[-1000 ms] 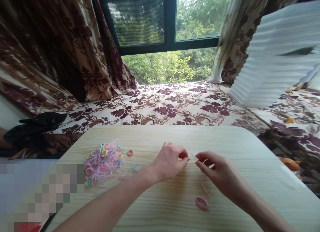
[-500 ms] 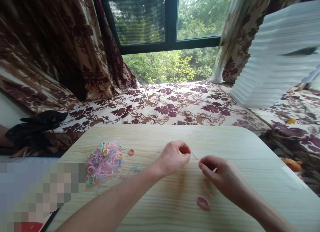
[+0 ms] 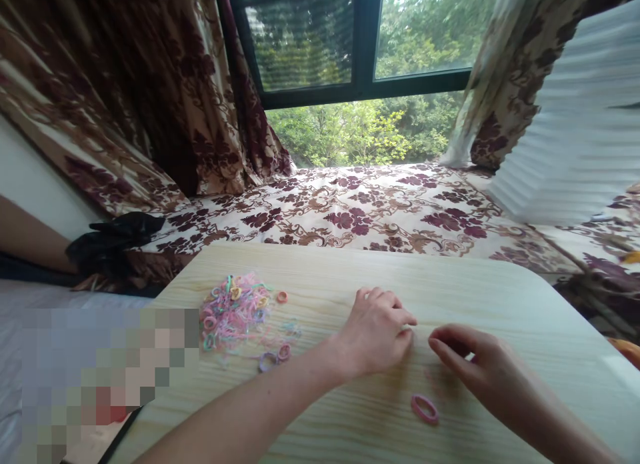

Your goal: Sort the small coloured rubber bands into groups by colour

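Note:
My left hand [image 3: 381, 331] is over the middle of the table, palm down, its fingers loosely apart and nothing visible in them. Just to its right, my right hand [image 3: 467, 354] has thumb and forefinger pinched together; anything between the tips is too small to make out. Below the hands lies a pink hair tie [image 3: 425, 409] on the wood. A tangled pile of small rubber bands and hair ties [image 3: 237, 307] in pastel colours sits at the table's left. Near it are an orange hair tie [image 3: 283, 297], a purple one [image 3: 268, 363] and a pink one [image 3: 284, 352].
The light wooden table [image 3: 480, 297] has rounded corners. Behind it is a ledge with floral cloth [image 3: 350, 204], below a window [image 3: 370, 91] between curtains. A white pleated sheet [image 3: 565, 137] hangs at the right. A black bag [image 3: 115, 244] lies at the left.
My left hand has loosened from a pinch and its fingers have spread. The thin pink strand between the hands no longer shows. The view has turned slightly left, uncovering hair ties beside my left forearm.

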### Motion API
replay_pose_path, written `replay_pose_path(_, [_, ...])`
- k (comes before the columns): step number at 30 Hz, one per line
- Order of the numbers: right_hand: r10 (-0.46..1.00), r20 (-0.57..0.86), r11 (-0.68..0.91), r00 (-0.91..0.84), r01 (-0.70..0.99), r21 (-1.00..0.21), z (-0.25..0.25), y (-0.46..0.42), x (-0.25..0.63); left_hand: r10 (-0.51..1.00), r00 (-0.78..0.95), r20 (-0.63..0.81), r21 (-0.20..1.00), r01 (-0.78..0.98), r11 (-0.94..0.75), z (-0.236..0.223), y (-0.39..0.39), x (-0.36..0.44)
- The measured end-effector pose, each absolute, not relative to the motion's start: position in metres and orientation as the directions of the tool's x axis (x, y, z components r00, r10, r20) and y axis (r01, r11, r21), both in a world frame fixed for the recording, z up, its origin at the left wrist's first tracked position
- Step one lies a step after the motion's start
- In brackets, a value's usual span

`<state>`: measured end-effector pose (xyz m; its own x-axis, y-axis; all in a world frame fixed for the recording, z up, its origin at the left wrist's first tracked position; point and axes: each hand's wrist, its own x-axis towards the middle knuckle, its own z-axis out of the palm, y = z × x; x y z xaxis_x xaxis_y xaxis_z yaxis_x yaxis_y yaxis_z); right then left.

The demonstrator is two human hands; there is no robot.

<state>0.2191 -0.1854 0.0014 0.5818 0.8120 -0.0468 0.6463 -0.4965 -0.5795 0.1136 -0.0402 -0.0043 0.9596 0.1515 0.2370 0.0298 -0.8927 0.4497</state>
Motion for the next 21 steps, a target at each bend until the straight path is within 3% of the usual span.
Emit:
replay_pose_path(10, [0.799,-0.039,-0.502,0.600,0.630,-0.593,0.001,-0.200,0.222,0.102,0.950,0.295,0.176,0.051,-0.983,-0.012,-0.039,0.125])
replay_pose_path(21, [0.768,-0.049,-0.539,0.638,0.604,-0.587,0.003,-0.213,0.221,0.169,0.949,0.267,0.257,0.100,-0.961,0.013,-0.027,0.096])
